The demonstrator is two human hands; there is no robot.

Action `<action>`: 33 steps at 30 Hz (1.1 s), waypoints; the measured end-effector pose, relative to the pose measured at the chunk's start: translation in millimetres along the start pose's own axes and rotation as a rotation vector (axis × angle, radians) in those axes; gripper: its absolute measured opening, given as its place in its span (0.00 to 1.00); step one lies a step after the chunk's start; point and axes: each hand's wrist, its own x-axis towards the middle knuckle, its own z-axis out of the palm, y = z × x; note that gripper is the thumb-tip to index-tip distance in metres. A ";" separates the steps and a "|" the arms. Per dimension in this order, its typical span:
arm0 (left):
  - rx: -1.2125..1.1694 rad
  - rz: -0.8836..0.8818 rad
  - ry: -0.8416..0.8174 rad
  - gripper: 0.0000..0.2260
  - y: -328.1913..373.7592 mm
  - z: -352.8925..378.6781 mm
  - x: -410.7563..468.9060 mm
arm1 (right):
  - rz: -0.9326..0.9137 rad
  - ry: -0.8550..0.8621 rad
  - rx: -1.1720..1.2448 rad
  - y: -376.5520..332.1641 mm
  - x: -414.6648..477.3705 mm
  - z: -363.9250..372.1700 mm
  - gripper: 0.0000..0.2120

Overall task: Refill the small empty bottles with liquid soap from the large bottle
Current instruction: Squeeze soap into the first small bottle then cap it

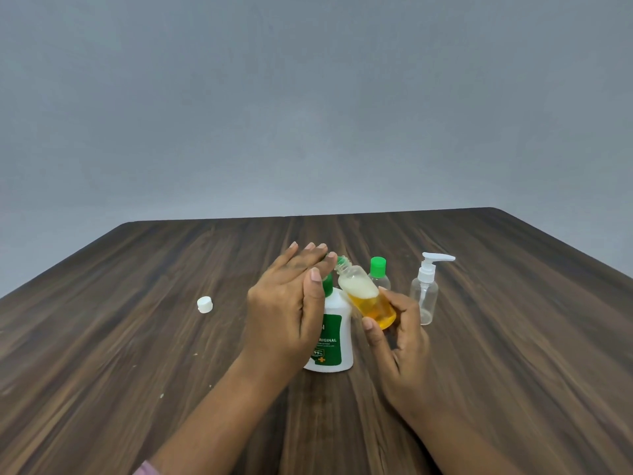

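On the desk, right grip holds the half-filled small bottle; left grip wide, empty, at nine o'clock. Capping seems next.

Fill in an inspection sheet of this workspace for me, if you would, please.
Surface: dark wood table, a few pale specks.
Job's things: large bottle upright, green cap on; small bottle tilted, uncapped, part full of yellow soap; capped bottle and pump bottle stand behind, apparently empty.
Clutter: white cap lying loose.
Hands: left hand open, fingers straight; right hand holds small bottle.
Cables: nothing seen.
Surroundings: plain grey wall.
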 end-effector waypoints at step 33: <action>-0.011 -0.007 -0.010 0.19 0.8 -1.9 6.1 | 0.000 0.007 -0.006 1.6 -1.4 1.7 0.13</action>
